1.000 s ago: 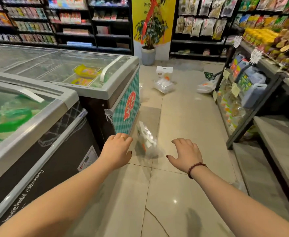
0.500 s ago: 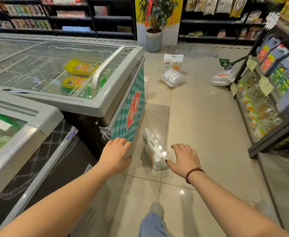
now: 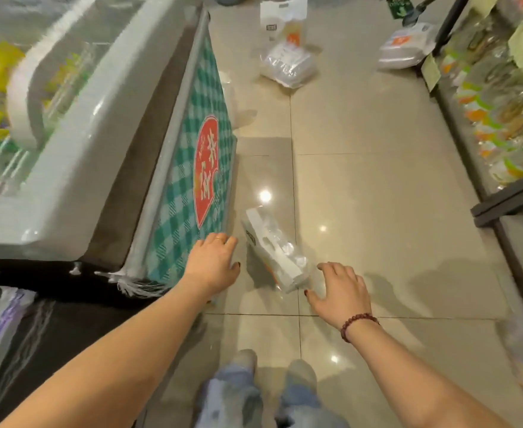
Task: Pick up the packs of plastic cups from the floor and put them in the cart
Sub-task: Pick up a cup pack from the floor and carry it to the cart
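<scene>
Reach has closed in over the last second: left hand (image 3: 212, 265) and right hand (image 3: 339, 291), both loose-fingered and empty, now flank the pack of plastic cups (image 3: 274, 248) lying on the floor (image 3: 377, 211) beside the chest freezer (image 3: 78, 149). Lifting it likely comes next.

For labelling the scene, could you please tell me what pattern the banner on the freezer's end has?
The banner is green-and-white check with a red emblem; head view.

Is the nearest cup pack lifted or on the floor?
On the floor: the pack lies there between left hand and right hand, neither gripping it.
</scene>
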